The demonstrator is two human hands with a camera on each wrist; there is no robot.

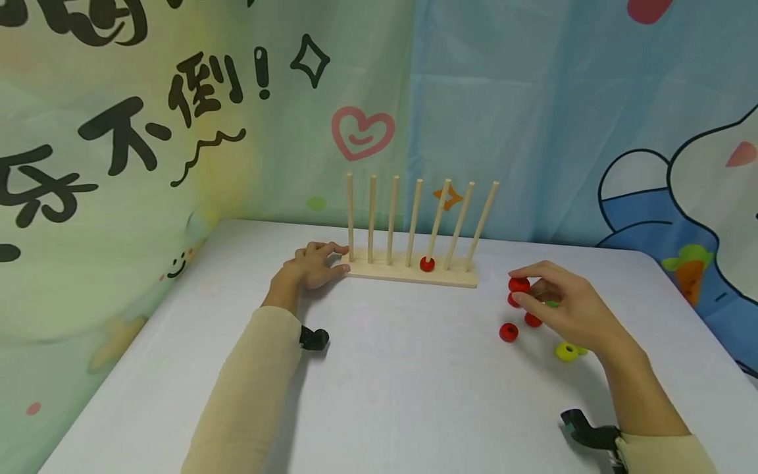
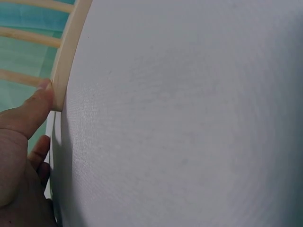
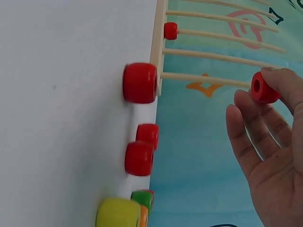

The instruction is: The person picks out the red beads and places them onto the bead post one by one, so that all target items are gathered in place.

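Head view showed a wooden rack (image 1: 385, 271) near the far edge of the surface (image 1: 408, 382), with seven pegs (image 1: 393, 217) rising from its base. One red bead (image 1: 427, 264) sat at the foot of the fifth peg from the left; the other pegs were bare. The left hand (image 1: 314, 264) held the rack's left end, thumb at the front corner. The right hand (image 1: 559, 296) pinched another red bead (image 1: 519, 284) between thumb and fingers, raised above the surface and well short of its right edge.

Below and around that hand lay three loose red beads (image 1: 508, 332), two yellow beads (image 1: 565, 353) and a green bead (image 3: 141, 199), which the hand partly covered in the head view. The right wrist view also showed an orange bead (image 3: 144, 217) half hidden behind a yellow one. A black wrist mount (image 1: 592, 434) stuck out by the right sleeve (image 1: 666, 455).

Beyond the far edge hung a backdrop (image 1: 503, 99) with a pink heart (image 1: 389, 135) and large black writing (image 1: 121, 125), of which "不倒!" could be read.
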